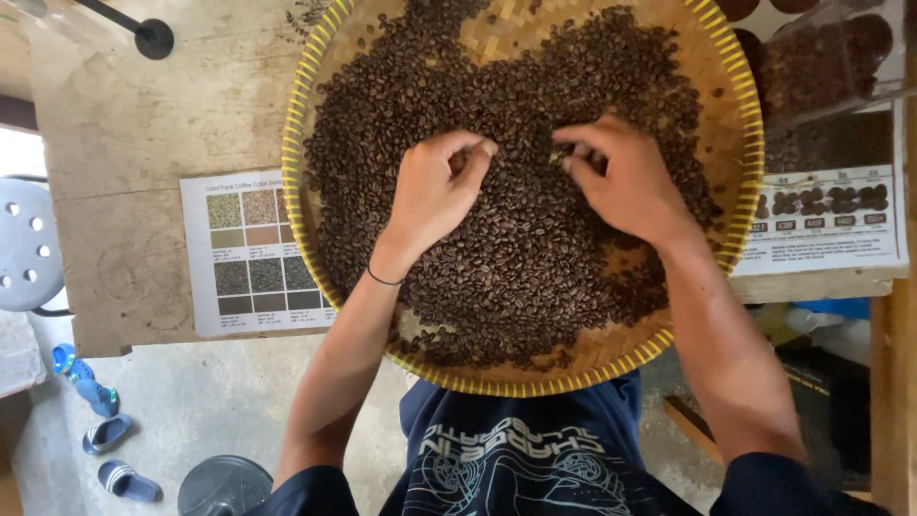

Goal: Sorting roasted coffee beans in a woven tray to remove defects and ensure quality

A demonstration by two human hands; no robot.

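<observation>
The round woven tray [726,67] with its yellow rim lies flat in front of me, on the wooden table [134,124] and jutting over its near edge toward my body. Being round, it has no long axis and points no way in particular. The coffee beans [535,268] spread across it in a wide, uneven layer, thick in the middle, with bare weave showing near the far rim and at the lower right.

The top of the tray is cut off by the frame. To the right, a clear container [831,57] of dark beans is blurred and partly out of view. A colour chart [258,253] is tucked under the tray's left rim, so its right edge is hidden; a second printed sheet [826,220] lies by the right rim. Sandals [105,435] lie on the floor at the lower left.

My left hand [435,196] rests palm down on the beans, fingers curled in, thumb and forefinger pinched together at the tips; whether a bean sits between them I cannot tell. My right hand [626,182] is just beside it, also palm down, its fingertips bunched and pressed into the beans. Both forearms come up from the near rim and angle inward, so the hands almost meet mid-tray. A thin dark band [384,279] circles my left wrist.
</observation>
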